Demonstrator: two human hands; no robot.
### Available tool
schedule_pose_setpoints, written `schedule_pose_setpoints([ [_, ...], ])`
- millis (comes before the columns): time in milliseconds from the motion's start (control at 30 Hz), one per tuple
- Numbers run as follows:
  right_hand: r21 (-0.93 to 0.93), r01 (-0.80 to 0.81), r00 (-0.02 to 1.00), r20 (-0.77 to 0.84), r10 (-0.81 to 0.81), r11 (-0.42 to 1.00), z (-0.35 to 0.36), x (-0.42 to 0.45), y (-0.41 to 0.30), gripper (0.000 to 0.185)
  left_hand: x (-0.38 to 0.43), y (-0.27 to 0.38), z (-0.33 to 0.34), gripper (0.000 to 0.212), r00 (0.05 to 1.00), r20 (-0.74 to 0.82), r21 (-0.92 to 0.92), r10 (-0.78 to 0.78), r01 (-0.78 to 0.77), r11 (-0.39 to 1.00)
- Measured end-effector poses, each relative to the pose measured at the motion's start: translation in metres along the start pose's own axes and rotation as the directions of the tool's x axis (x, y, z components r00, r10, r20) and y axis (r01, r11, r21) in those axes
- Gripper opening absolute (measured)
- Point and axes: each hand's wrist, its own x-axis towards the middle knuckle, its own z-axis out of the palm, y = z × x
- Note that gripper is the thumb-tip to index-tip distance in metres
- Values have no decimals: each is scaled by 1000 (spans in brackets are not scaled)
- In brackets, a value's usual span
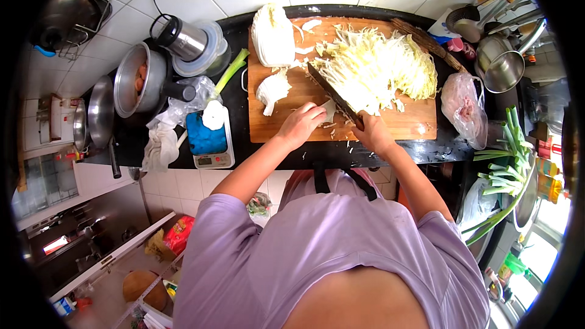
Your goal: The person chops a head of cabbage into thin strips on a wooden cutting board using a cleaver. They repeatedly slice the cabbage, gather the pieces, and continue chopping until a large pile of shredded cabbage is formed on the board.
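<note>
On a wooden cutting board (274,128), my right hand (374,133) grips a kitchen knife (332,92) by its handle. The dark blade points up and to the left, along the edge of a pile of shredded napa cabbage (372,66). My left hand (302,123) holds a small pale piece of cabbage (329,110) at its fingertips, close to the blade. A large cut section of napa cabbage (273,39) rests at the board's upper left. Below it lies a loose chunk of cabbage (273,91). Small shreds are scattered near the knife.
Left of the board are a kitchen scale (215,161), a green onion stalk (232,71), a metal pot (119,80) and a small electric chopper (185,41). To the right lie a plastic bag of raw meat (465,105), green onions (514,160) and a steel ladle (504,71).
</note>
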Motion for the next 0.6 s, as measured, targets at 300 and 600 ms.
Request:
schedule_pose_setpoints([
  [300,-159,-6,999,38,13,987,-3,-23,-11,29,17,-12,6,32,972,234,99,-20,-4,995],
  [600,-102,24,1000,-2,-24,995,11,-12,-10,31,20,-15,2,32,974,226,76,10,-28,997],
])
